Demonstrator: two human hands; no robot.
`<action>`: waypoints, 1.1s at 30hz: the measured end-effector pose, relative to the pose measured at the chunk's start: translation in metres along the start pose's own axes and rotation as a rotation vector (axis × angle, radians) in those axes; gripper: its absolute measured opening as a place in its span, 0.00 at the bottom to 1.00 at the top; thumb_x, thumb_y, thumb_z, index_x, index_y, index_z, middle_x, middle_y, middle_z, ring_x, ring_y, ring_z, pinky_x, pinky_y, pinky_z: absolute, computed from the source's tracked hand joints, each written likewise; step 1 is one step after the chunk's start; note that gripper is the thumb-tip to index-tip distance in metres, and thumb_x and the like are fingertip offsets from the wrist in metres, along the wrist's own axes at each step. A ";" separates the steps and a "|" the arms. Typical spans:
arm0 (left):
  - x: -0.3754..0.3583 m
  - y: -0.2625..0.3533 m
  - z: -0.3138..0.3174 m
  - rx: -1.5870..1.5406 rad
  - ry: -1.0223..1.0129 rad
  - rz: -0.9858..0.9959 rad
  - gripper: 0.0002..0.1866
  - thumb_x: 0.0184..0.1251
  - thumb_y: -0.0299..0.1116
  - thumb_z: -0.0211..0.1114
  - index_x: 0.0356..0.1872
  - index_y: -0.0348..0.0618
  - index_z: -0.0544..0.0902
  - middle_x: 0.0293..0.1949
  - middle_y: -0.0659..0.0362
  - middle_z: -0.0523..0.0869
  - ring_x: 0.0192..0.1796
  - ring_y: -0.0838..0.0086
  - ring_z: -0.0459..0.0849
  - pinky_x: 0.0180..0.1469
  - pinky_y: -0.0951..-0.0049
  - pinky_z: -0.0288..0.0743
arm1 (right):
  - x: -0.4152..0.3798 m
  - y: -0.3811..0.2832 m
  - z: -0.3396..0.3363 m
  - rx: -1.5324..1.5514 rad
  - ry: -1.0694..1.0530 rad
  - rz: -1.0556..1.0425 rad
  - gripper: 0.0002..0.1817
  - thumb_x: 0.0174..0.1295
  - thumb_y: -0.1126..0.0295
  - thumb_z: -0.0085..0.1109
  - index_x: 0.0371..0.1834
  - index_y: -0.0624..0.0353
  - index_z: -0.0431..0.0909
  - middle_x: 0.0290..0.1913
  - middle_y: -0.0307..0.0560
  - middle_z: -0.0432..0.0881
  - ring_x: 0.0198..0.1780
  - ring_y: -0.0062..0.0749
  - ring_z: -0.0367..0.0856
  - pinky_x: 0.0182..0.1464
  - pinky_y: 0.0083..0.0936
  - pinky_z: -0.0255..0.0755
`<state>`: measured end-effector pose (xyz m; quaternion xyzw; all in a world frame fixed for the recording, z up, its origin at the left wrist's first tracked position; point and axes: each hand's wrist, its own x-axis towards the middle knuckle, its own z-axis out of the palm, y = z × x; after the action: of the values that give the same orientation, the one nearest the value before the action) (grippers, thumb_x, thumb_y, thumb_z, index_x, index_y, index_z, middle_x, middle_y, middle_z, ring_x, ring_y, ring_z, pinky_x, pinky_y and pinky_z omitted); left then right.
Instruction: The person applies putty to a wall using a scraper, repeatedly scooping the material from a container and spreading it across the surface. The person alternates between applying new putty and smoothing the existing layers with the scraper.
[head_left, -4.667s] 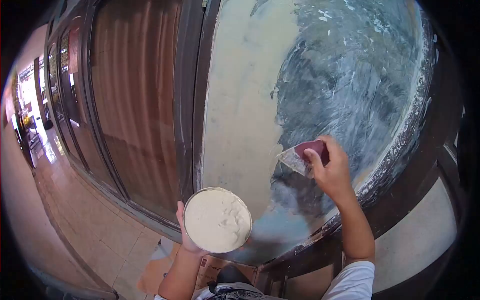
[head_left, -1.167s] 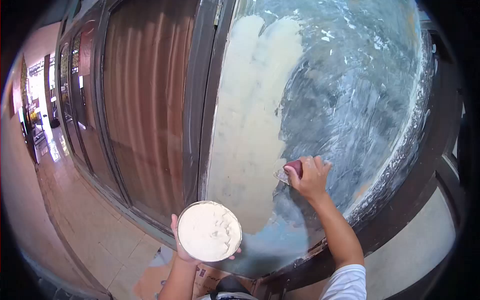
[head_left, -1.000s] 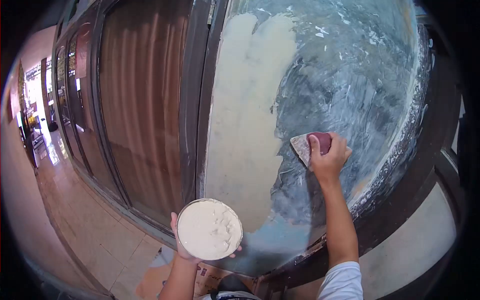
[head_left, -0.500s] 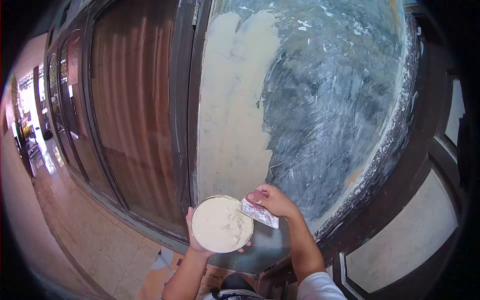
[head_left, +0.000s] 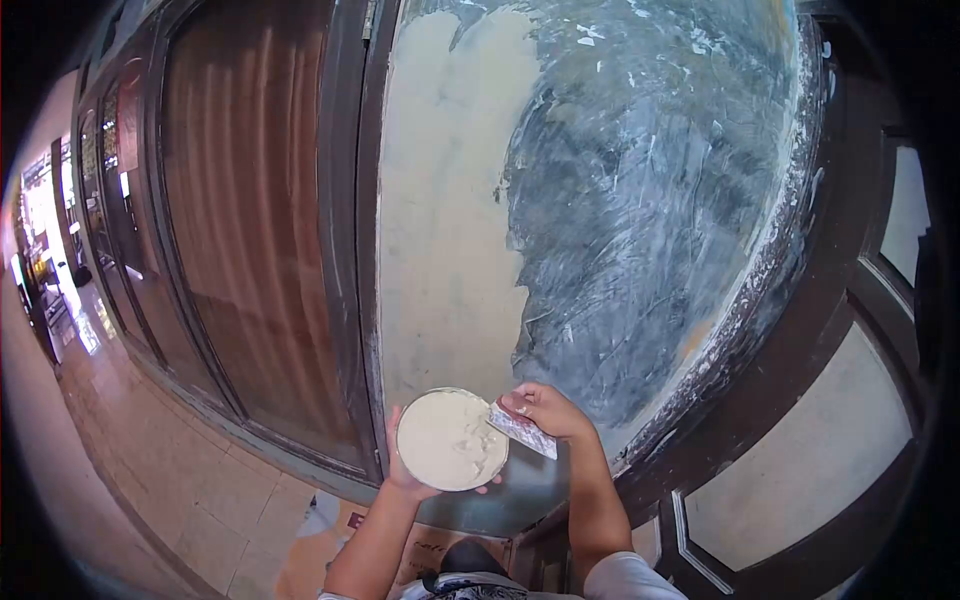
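Observation:
My left hand (head_left: pixel 408 478) is wrapped around the underside of a round tub of cream-coloured putty (head_left: pixel 440 440), its fingertips showing at the lower right rim. The putty's surface is smooth on the left and broken up on the right. In my right hand (head_left: pixel 550 408) is a putty knife (head_left: pixel 527 432) with a reddish grip and a wide, smeared metal blade. One corner of the blade is right at the tub's right rim. Behind both hands rises a wall (head_left: pixel 640 220), grey-blue and streaked, with a cream putty layer (head_left: pixel 450 200) down its left side.
A dark-framed window (head_left: pixel 250 200) with a brown curtain stands left of the wall. Dark wooden panelling (head_left: pixel 800 460) with pale panels is at the right. Tiled floor (head_left: pixel 200 500) runs along the left, and cardboard (head_left: pixel 320 560) lies below my arms.
The view has shifted slightly, so the wall sits further left. Both hands keep their hold, and the putty knife remains at the tub's right rim.

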<state>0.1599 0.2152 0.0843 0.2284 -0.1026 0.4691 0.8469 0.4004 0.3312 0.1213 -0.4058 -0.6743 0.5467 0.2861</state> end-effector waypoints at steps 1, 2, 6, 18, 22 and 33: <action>0.000 0.000 0.004 -0.062 -0.022 -0.014 0.60 0.58 0.85 0.47 0.81 0.48 0.60 0.74 0.33 0.68 0.58 0.16 0.76 0.47 0.24 0.81 | -0.004 -0.002 0.001 -0.035 0.056 0.026 0.21 0.72 0.54 0.67 0.48 0.66 0.83 0.40 0.40 0.88 0.39 0.18 0.81 0.43 0.21 0.75; 0.001 -0.001 0.006 -0.124 -0.046 -0.028 0.60 0.58 0.85 0.47 0.81 0.49 0.59 0.74 0.33 0.68 0.58 0.15 0.76 0.47 0.23 0.81 | -0.004 0.002 -0.002 -0.038 0.060 0.027 0.21 0.72 0.54 0.67 0.48 0.66 0.83 0.40 0.40 0.88 0.39 0.18 0.81 0.43 0.21 0.75; -0.004 0.006 0.012 -0.102 -0.106 -0.013 0.59 0.60 0.85 0.44 0.81 0.50 0.59 0.75 0.35 0.66 0.61 0.17 0.75 0.51 0.22 0.79 | -0.017 0.017 -0.012 -0.223 0.170 0.140 0.20 0.72 0.58 0.68 0.50 0.67 0.81 0.42 0.43 0.88 0.42 0.20 0.83 0.44 0.23 0.77; 0.016 0.016 0.024 0.163 0.091 0.059 0.59 0.59 0.88 0.38 0.79 0.49 0.62 0.71 0.34 0.73 0.57 0.20 0.79 0.46 0.26 0.83 | -0.097 -0.050 0.009 -0.501 0.691 -0.471 0.10 0.64 0.80 0.65 0.47 0.57 0.85 0.45 0.52 0.88 0.40 0.39 0.82 0.50 0.29 0.75; 0.021 0.016 0.031 0.160 0.128 0.067 0.58 0.60 0.88 0.37 0.79 0.50 0.63 0.71 0.35 0.72 0.58 0.19 0.78 0.46 0.26 0.83 | -0.104 -0.059 0.006 -0.773 0.554 -0.775 0.17 0.53 0.87 0.62 0.42 0.57 0.90 0.44 0.45 0.91 0.50 0.42 0.81 0.56 0.36 0.74; 0.028 0.016 0.036 0.172 0.069 0.045 0.57 0.62 0.86 0.37 0.79 0.49 0.63 0.72 0.35 0.71 0.60 0.21 0.78 0.47 0.25 0.83 | -0.123 -0.067 0.019 -0.945 0.556 -0.868 0.20 0.47 0.86 0.65 0.41 0.52 0.92 0.43 0.41 0.91 0.52 0.47 0.81 0.60 0.39 0.74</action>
<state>0.1627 0.2262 0.1311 0.2816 -0.0379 0.5028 0.8164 0.4312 0.2114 0.1890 -0.3055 -0.8427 -0.0928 0.4335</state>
